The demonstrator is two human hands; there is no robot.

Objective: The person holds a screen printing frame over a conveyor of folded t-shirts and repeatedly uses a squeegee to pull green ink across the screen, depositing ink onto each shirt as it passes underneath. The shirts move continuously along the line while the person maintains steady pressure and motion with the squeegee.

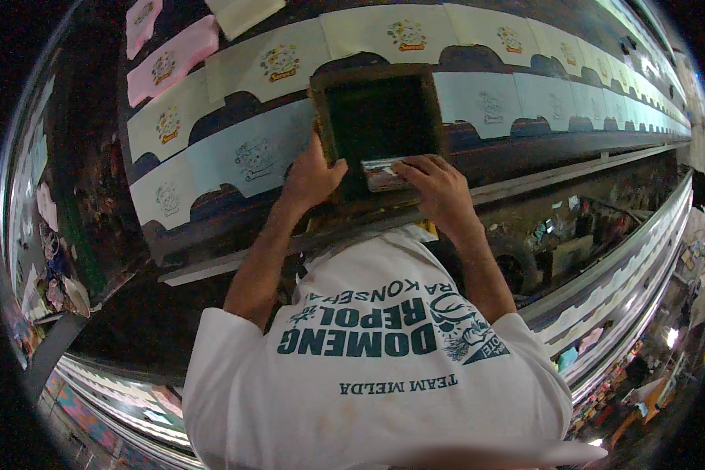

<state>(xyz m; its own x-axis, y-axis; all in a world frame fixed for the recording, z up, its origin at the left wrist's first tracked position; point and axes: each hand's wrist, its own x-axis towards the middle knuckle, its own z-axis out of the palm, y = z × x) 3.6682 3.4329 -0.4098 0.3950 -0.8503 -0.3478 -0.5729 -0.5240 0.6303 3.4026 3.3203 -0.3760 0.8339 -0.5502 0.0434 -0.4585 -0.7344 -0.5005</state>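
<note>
well, frame (377,71) over dark table (525,149) (dim room (699,266))

Forearms (263,257) reach forward, left hand (309,180) with thumb (338,169) out, right hand (445,193) with fingers (426,165) curled.

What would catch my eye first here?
Probably the white shirt filling the lower middle. Above it, the left hand holds a dark frame by its left side; the right hand holds a silver tool at its lower part. Printed cloth pieces line the top.
</note>
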